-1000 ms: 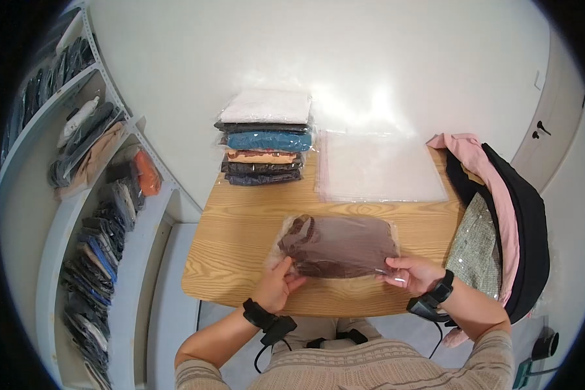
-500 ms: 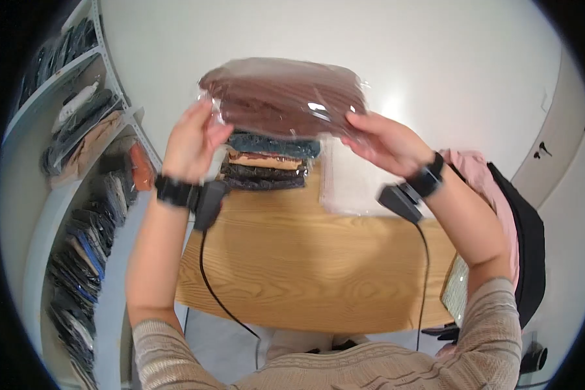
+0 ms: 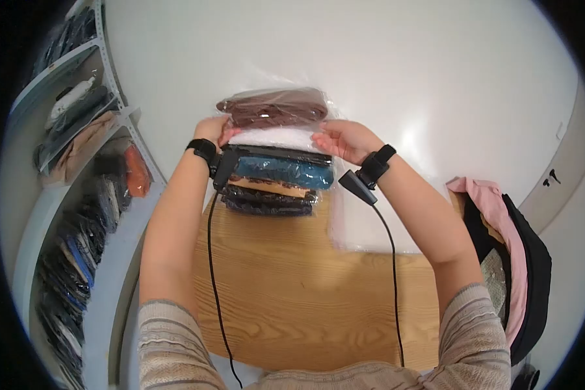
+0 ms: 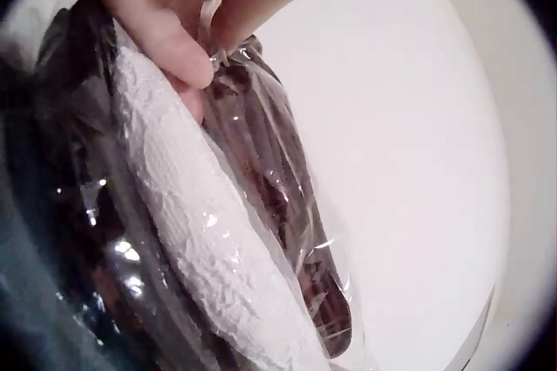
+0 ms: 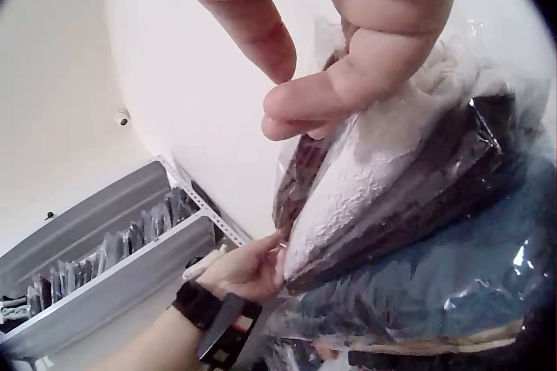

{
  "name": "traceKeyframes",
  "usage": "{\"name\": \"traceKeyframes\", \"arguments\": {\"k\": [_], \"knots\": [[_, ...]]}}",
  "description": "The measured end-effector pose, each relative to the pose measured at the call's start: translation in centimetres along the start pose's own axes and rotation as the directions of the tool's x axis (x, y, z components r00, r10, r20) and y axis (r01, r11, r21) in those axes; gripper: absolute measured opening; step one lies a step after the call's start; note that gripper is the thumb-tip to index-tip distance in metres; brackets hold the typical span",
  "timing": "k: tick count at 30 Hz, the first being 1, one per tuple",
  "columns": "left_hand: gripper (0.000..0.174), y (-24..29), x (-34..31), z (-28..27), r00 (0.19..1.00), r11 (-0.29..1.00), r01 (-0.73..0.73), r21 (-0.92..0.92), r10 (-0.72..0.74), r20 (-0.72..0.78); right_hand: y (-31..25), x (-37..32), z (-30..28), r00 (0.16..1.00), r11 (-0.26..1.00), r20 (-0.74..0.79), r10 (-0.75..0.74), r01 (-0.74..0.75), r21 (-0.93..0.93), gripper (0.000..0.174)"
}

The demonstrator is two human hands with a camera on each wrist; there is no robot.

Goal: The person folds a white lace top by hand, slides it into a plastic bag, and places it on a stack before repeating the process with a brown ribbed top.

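Observation:
The bagged brown garment (image 3: pixel 276 107) lies on top of the stack, against the bagged white one (image 3: pixel 273 138). At its left end my left hand (image 3: pixel 211 132) pinches the clear film; the left wrist view shows thumb and fingers (image 4: pixel 187 49) closed on the bag's corner by the brown cloth (image 4: pixel 261 153). My right hand (image 3: pixel 351 140) is at the stack's right end, beside the white bag. In the right wrist view its thumb and loosely bent fingers (image 5: pixel 348 84) stand apart with nothing visible between them, in front of the white cloth (image 5: pixel 357 171).
Under the white bag are black, blue (image 3: pixel 283 172), orange and dark bagged garments. Flat clear bags (image 3: pixel 370 227) lie right of the stack on the wooden table (image 3: pixel 318 292). Pink and black clothes (image 3: pixel 497 227) hang at the right edge. Shelves of bagged clothes (image 3: pixel 78 240) stand left.
The brown package has gone from the table's front, up and over, onto the stack's top. Both hands moved with it, and the right hand has let go of its end.

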State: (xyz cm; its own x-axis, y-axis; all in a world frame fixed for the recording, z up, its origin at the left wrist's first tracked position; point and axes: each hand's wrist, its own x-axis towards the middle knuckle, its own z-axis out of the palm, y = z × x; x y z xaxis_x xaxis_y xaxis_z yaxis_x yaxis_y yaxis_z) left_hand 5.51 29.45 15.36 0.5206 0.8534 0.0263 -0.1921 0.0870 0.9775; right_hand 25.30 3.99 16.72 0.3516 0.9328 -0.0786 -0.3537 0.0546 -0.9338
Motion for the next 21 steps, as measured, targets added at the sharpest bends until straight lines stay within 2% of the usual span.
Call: {"name": "traceKeyframes", "arguments": {"k": [1,3,5,7,9,10,11,12,13,16,19,21], "knots": [[0.025,-0.2,0.0,0.0,1.000,1.000,0.016,0.006,-0.016,0.006,0.0,-0.8,-0.1,0.999,1.000,0.032,-0.014,0.014,-0.008,0.021],[0.028,0.0,-0.4,0.5,0.994,0.977,-0.112,-0.180,0.114,-0.002,-0.4,-3.2,0.4,1.000,1.000,0.011,-0.027,0.027,-0.011,0.019],[0.032,0.7,-1.8,0.9,0.997,0.984,-0.062,-0.166,0.069,0.033,-0.3,-6.0,0.5,0.994,0.996,0.086,-0.065,0.070,-0.061,0.018],[0.033,0.6,-3.1,0.7,0.993,0.967,-0.111,-0.229,0.097,-0.074,-0.2,-9.0,0.0,0.998,0.994,0.052,-0.044,0.048,-0.093,0.021],[0.030,-0.2,-2.1,-1.9,0.986,0.973,-0.163,-0.164,0.154,-0.066,-0.1,-12.7,-0.5,0.995,0.995,0.096,-0.033,0.041,-0.091,0.023],[0.026,-0.9,-1.5,-3.4,0.959,0.957,-0.277,-0.087,0.269,-0.090,-0.1,-14.3,-1.2,0.996,0.993,0.080,-0.030,0.038,-0.111,0.024],[0.023,-0.8,-3.1,-3.7,0.950,0.950,-0.305,-0.072,0.298,-0.094,-0.2,-16.1,-1.6,0.999,0.993,0.034,-0.021,0.025,-0.117,0.023],[0.025,0.1,-6.3,-2.9,0.962,0.962,-0.258,-0.089,0.248,-0.112,0.0,-17.6,-2.9,0.999,0.995,0.033,-0.038,0.041,-0.094,0.023],[0.031,-0.2,-7.7,-3.7,0.965,0.957,-0.261,-0.125,0.258,-0.040,0.0,-19.0,-4.3,0.998,0.996,0.039,-0.055,0.058,-0.071,0.022],[0.039,-0.5,-14.4,-3.2,0.976,0.967,-0.203,-0.154,0.213,0.051,-0.7,-23.8,-7.9,0.984,0.989,-0.113,-0.134,0.126,-0.079,0.021],[0.041,-1.5,-21.3,-2.7,0.980,0.984,-0.138,-0.109,0.152,0.127,-2.6,-29.6,-10.1,0.919,0.964,-0.292,-0.265,0.246,-0.100,0.020],[0.041,-2.4,-23.9,-3.0,0.982,0.989,-0.090,-0.114,0.107,0.153,-3.7,-32.2,-13.3,0.858,0.927,-0.360,-0.367,0.367,-0.071,0.024]]}}
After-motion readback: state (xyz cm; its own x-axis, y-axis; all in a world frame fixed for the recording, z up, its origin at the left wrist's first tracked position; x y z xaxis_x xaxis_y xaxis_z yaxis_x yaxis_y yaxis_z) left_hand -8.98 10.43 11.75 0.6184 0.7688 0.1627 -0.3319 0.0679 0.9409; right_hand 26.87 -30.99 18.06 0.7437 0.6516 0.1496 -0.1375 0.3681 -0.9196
